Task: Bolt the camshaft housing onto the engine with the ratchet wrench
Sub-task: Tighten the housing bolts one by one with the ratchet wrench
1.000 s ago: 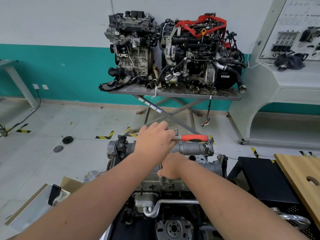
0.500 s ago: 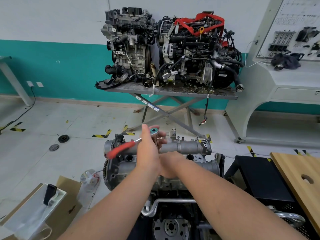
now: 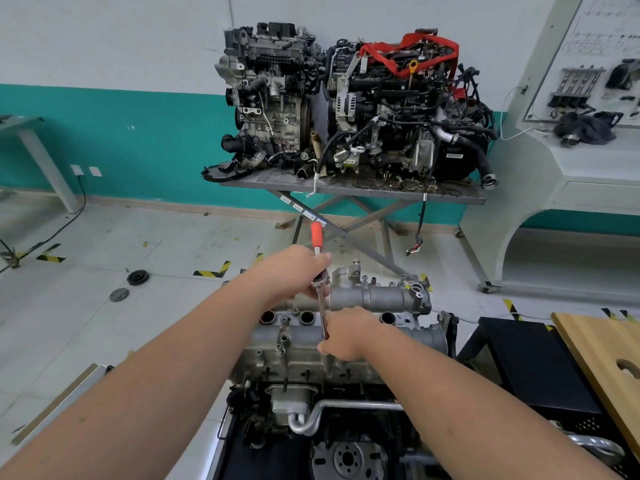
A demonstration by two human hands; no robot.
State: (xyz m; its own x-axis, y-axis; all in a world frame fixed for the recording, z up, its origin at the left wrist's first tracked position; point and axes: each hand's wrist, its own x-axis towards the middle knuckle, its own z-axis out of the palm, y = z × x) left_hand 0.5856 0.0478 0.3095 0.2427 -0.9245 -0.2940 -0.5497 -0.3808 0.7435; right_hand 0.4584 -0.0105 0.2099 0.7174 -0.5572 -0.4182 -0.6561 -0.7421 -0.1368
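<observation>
Centre of the frame: left hand [image 3: 290, 271], fingers curled round the ratchet wrench [image 3: 319, 268] near its head; orange grip pointing up and away, toward the upper part of the picture. Right hand [image 3: 348, 332], just below and to the right, fingers curled around the lower end of the long chrome extension bar [image 3: 323, 318], which runs down from the wrench head to the housing. Whether a socket sits on a bolt there is hidden by the hand.

Beneath both hands: camshaft housing [image 3: 374, 299], grey cast metal, seated on top of the engine [image 3: 298, 382]; open round bores visible along its near side.

Lower right: black stand [image 3: 530, 362]; beside it at the frame edge, wooden board [image 3: 602, 348] with a cutout.

Upper centre: two further engines [image 3: 346, 105] side by side on a scissor-leg metal table [image 3: 349, 190] against the teal-and-white wall.

Upper right: white training console [image 3: 588, 161].

Left floor: two dark discs [image 3: 130, 284].
</observation>
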